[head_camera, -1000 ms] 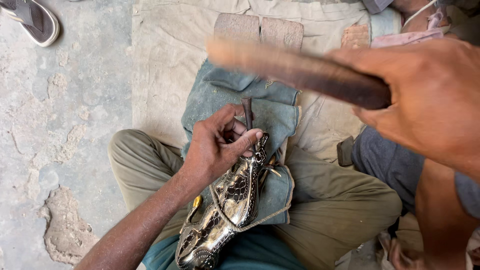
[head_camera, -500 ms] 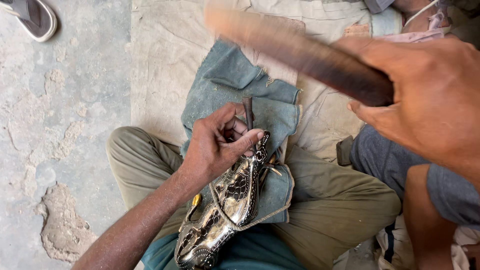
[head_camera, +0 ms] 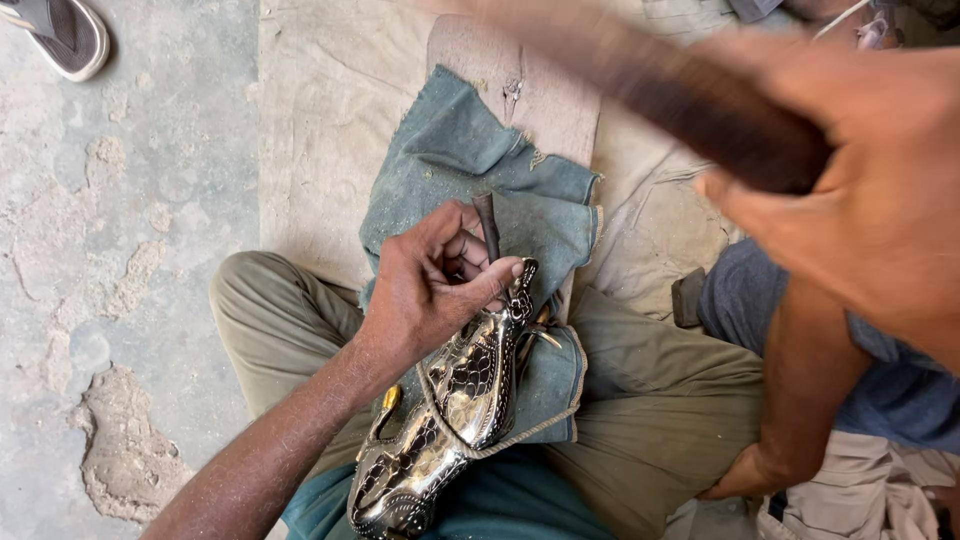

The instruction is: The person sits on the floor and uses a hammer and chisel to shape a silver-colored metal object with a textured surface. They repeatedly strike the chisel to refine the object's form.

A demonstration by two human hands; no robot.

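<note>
A cracked concrete floor (head_camera: pixel 120 300) is lying under a person sitting cross-legged, a blue denim cloth (head_camera: pixel 470 170) spreading over the lap. On it is resting an engraved silver-and-black metal bird figure (head_camera: pixel 455 410). The left hand (head_camera: pixel 430 290) is pinching a dark punch (head_camera: pixel 487 225) upright against the figure — best kept steady and square. The right hand (head_camera: pixel 860 190) is gripping a blurred wooden mallet handle (head_camera: pixel 690 100), raised high.

Soft, even daylight fills the scene, with only faint shadows under the left hand (head_camera: pixel 430 290). The right hand (head_camera: pixel 860 200) and its mallet (head_camera: pixel 690 100) are smeared by motion blur, close and out of focus. Small glints shine on the metal piece (head_camera: pixel 450 420); the floor (head_camera: pixel 120 250) is sharp.
</note>
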